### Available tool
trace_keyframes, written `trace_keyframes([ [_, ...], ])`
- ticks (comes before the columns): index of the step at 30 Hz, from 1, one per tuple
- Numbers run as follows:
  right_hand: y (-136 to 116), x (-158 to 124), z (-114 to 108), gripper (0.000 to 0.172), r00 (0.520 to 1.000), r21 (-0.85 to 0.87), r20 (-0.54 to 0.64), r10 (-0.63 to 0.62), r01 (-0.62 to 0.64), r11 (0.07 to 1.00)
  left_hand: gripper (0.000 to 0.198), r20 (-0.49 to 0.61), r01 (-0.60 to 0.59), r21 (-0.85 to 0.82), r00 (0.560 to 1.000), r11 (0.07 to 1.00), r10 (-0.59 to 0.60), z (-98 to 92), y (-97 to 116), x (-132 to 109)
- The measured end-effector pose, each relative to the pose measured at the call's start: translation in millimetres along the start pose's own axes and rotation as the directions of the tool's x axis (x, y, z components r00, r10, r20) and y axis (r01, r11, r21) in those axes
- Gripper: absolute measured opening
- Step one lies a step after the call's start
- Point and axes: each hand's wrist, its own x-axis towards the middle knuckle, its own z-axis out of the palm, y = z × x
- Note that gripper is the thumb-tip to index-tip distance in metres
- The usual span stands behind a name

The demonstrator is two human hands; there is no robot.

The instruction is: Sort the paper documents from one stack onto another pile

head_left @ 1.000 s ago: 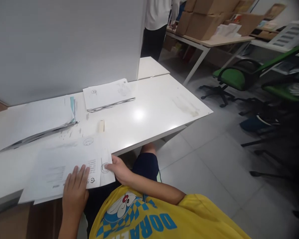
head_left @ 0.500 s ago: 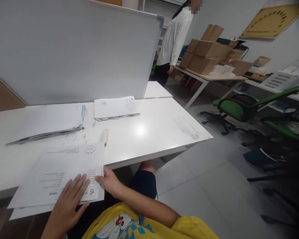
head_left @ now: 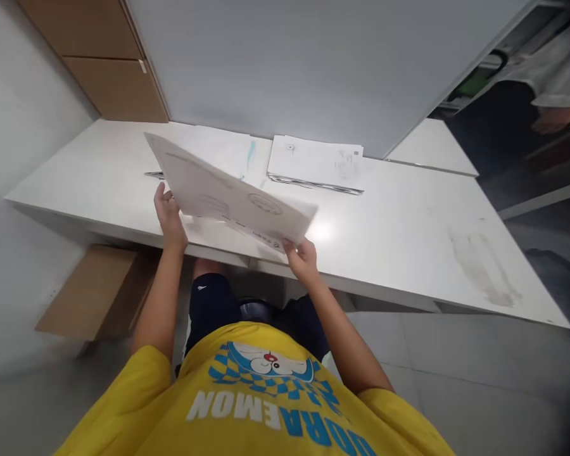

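Note:
A large white envelope point(head_left: 228, 190) with grey print and a round mark is raised and tilted over the front part of the table. My right hand point(head_left: 304, 258) pinches its lower right corner, thumb on the printed face. At the left edge is my left hand point(head_left: 170, 218), fingers curled up against the paper and partly hidden by it. Behind the envelope lies a stack of white papers point(head_left: 223, 136) with a light blue strip, largely covered from view. To its right rests another stack of envelopes point(head_left: 313, 158), flat on the table.
The white table point(head_left: 399, 240) runs along a grey-white board point(head_left: 313, 69). Brown cardboard point(head_left: 109, 88) stands at the back left; an open carton point(head_left: 92, 291) sits below the table's left end. A blurred person in a white sleeve point(head_left: 563, 76) is at the far right.
The envelope has come up from the table's front edge and tilted. My left hand has gone from lying flat on it to its left edge. The view has swung left and down.

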Motion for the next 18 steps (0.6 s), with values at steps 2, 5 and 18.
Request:
trace_keyframes([
  [2,17,-6,1,0.035,0.994,0.021,-0.095,0.045,-0.043,0.999,0.088,-0.068,-0.037,-0.032,0.997,0.999,0.035,6.7,1,-3],
  [5,40,-19,4,0.037,0.973,0.086,-0.196,0.119,-0.104,0.991,0.079,-0.053,-0.069,-0.015,0.996,0.998,0.068,10.0,4,-14],
  [18,2,-21,-8,0.027,0.974,0.23,-0.199,0.105,-0.058,0.971,0.052,0.087,0.097,-0.028,0.992,0.995,-0.095,11.9,31,-23],
])
